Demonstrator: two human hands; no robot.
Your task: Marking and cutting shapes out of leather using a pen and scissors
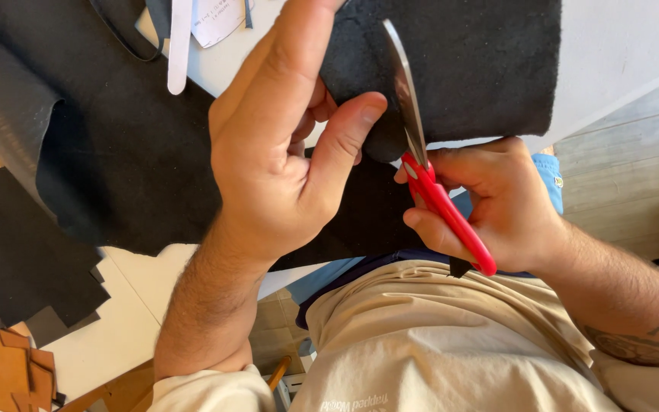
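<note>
1. Because held up in the air w/ no support underneath, black suede-like piece point(467, 69) judged light and soft: curls over at its near edge rather than staying flat. Prob. floppy, so needs pinching close to the cut line to stay taut.
2. Best hold judged to be right beside the blade, at the near-left corner, where left hand point(284, 145) already pinches it, thumb on the near face, fingers behind. Grip narrow, closed on the material.
3. Nap surface looks grippy, not slippery; not fragile, but easy to cut crooked if slack.
4. Right hand point(497, 206) wrapped round red-handled scissors point(429, 175), handles squeezed in the fist; steel blade running far-wards along the piece's left edge. Blade gap: can't tell from this angle.
5. Look of the piece: matte black, fuzzy, thick-ish, roughly rectangular, upper centre-right of view, above the lap and in front of the white table point(627, 46).
6. Nearby: large black leather sheet point(116, 152) at left, tan leather scraps point(1, 366) near-left corner, white paper strip point(179, 42) far-left.
</note>
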